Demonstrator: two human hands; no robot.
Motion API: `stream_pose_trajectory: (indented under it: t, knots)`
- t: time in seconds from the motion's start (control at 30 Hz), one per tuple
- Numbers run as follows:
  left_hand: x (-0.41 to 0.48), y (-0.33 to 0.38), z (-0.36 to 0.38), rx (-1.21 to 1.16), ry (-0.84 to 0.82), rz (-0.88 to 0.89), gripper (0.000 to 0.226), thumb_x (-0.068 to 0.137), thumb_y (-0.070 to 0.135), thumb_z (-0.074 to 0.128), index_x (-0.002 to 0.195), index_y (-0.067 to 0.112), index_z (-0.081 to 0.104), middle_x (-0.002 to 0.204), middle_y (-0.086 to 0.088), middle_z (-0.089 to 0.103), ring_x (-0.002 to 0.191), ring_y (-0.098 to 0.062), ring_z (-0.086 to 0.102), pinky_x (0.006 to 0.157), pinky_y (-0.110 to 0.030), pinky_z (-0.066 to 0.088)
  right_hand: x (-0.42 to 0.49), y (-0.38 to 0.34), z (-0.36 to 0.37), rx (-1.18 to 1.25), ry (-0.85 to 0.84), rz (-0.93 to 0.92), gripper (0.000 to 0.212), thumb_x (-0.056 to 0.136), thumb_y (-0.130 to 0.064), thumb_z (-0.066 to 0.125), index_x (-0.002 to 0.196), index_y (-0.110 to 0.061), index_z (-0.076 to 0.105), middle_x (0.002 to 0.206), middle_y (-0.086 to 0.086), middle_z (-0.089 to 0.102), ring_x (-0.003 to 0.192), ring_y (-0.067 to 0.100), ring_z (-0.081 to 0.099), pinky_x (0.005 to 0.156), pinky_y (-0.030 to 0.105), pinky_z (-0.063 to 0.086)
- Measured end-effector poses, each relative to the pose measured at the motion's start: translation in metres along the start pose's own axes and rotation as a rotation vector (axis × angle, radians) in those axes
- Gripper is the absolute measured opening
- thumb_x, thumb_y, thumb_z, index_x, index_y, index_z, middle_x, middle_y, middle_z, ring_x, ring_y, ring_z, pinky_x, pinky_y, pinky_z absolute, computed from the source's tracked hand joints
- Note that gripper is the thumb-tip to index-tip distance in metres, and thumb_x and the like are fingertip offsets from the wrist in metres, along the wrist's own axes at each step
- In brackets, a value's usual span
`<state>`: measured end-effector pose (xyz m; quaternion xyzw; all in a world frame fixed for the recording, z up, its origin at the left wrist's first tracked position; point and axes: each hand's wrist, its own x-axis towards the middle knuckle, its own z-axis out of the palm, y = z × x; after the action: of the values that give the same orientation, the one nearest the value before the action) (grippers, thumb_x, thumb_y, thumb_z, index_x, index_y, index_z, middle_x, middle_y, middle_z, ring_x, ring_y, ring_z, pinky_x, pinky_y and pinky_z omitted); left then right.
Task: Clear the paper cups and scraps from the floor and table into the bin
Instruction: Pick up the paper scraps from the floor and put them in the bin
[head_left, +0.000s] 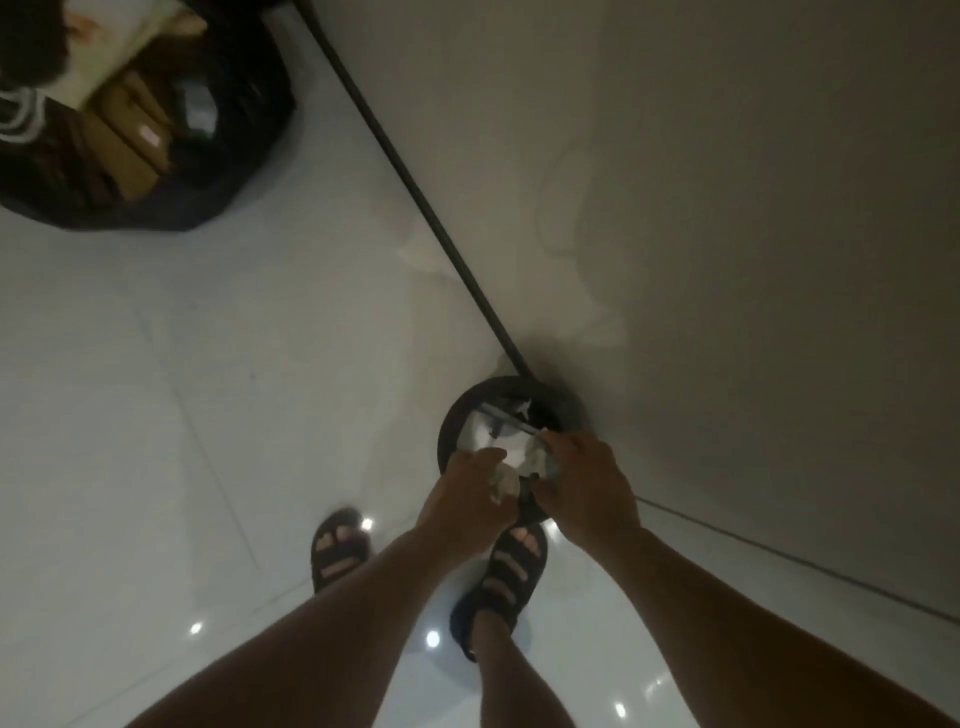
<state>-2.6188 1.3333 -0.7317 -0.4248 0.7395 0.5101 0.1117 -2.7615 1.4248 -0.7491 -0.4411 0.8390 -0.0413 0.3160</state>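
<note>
Looking straight down at a small round black bin (452, 421) standing on the glossy white tile floor (156, 415), right against the wall (727, 208) by the dark baseboard strip (410, 182). Both hands sit together over the bin mouth. Left hand (462, 499) is closed around crumpled paper scraps (506, 480); right hand (587, 483) pinches the other side of the same wad, fingers curled onto it. The bin already holds white and grey paper (498, 421); can't tell whether any of it is a cup, too blurred. Feet in dark strapped sandals: left one (337, 551) clear of the bin, right one (506, 571) with its toe just beside the bin rim. Far upper left: an open black bag (234, 171) with cardboard boxes (130, 145) in it, well apart from the bin.
</note>
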Motion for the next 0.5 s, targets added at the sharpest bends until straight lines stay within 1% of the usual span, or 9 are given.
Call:
stream_pose_trajectory:
  t: [0.03,0.07,0.13,0.17,0.2,0.27,0.3,0.37,0.5]
  knots:
    - [0.016,-0.017,0.012,-0.003,-0.004,-0.029,0.05,0.085,0.028,0.067,0.131,0.022,0.048,0.114,0.011,0.048,0.107,-0.007,0.048,0.079,-0.009,0.035,0.018,0.007,0.019,-0.008,-0.009,0.014,0.056,0.088,-0.044,0.065,0.138,-0.026,0.045,0.135,0.0,0.048,0.123,0.019,0.047,0.096,0.027,0.047]
    - [0.031,-0.033,0.022,-0.005,-0.004,-0.053,0.055,0.084,0.029,0.067,0.135,0.023,0.045,0.118,0.009,0.046,0.104,-0.006,0.047,0.074,-0.008,0.034,0.034,0.012,0.037,-0.019,-0.015,0.025,0.059,0.087,-0.044,0.066,0.138,-0.026,0.044,0.136,0.001,0.047,0.124,0.02,0.047,0.097,0.03,0.047]
    - [0.053,-0.058,0.037,0.006,0.007,-0.035,0.054,0.085,0.031,0.066,0.134,0.023,0.046,0.11,0.013,0.043,0.091,0.0,0.046,0.064,-0.005,0.031,0.064,0.021,0.067,-0.021,-0.013,0.037,0.063,0.086,-0.044,0.067,0.14,-0.026,0.041,0.14,0.003,0.044,0.127,0.024,0.045,0.098,0.037,0.048]
    - [0.061,-0.066,0.042,0.008,0.004,-0.021,0.054,0.084,0.031,0.066,0.134,0.024,0.045,0.109,0.013,0.043,0.089,0.0,0.046,0.067,-0.006,0.033,0.075,0.025,0.079,-0.005,0.004,0.051,0.066,0.086,-0.043,0.068,0.143,-0.027,0.038,0.143,0.004,0.04,0.13,0.026,0.042,0.099,0.039,0.047]
    - [0.066,-0.074,0.046,0.009,-0.008,-0.008,0.057,0.083,0.031,0.065,0.135,0.027,0.042,0.115,0.009,0.044,0.093,-0.004,0.047,0.074,-0.01,0.036,0.083,0.029,0.088,0.015,0.028,0.07,0.07,0.085,-0.044,0.068,0.144,-0.027,0.035,0.147,0.005,0.036,0.133,0.028,0.039,0.099,0.042,0.045]
    - [0.072,-0.087,0.047,0.009,-0.016,0.015,0.06,0.081,0.032,0.065,0.135,0.036,0.038,0.125,0.006,0.042,0.11,-0.013,0.044,0.085,-0.023,0.038,0.091,0.034,0.098,0.035,0.077,0.096,0.075,0.084,-0.046,0.068,0.147,-0.025,0.033,0.151,0.007,0.032,0.136,0.03,0.035,0.104,0.045,0.042]
    - [0.072,-0.091,0.045,0.022,-0.01,0.012,0.059,0.08,0.033,0.064,0.133,0.038,0.037,0.126,0.007,0.041,0.114,-0.014,0.04,0.086,-0.024,0.036,0.09,0.034,0.1,0.034,0.091,0.109,0.076,0.084,-0.047,0.068,0.147,-0.024,0.032,0.151,0.007,0.032,0.137,0.031,0.034,0.106,0.046,0.041]
    - [0.066,-0.093,0.035,0.084,-0.015,-0.019,0.06,0.082,0.038,0.062,0.136,0.033,0.036,0.132,0.003,0.041,0.12,-0.017,0.036,0.089,-0.025,0.031,0.081,0.029,0.097,0.029,0.085,0.146,0.076,0.085,-0.046,0.066,0.148,-0.026,0.03,0.151,0.006,0.03,0.137,0.03,0.032,0.108,0.047,0.04]
    - [0.048,-0.067,-0.008,0.207,-0.04,0.004,0.067,0.085,0.042,0.06,0.142,0.021,0.032,0.143,-0.002,0.035,0.133,-0.022,0.028,0.101,-0.034,0.034,0.051,0.002,0.056,0.072,0.05,0.171,0.075,0.087,-0.047,0.062,0.15,-0.029,0.024,0.154,0.002,0.026,0.139,0.027,0.026,0.107,0.05,0.041]
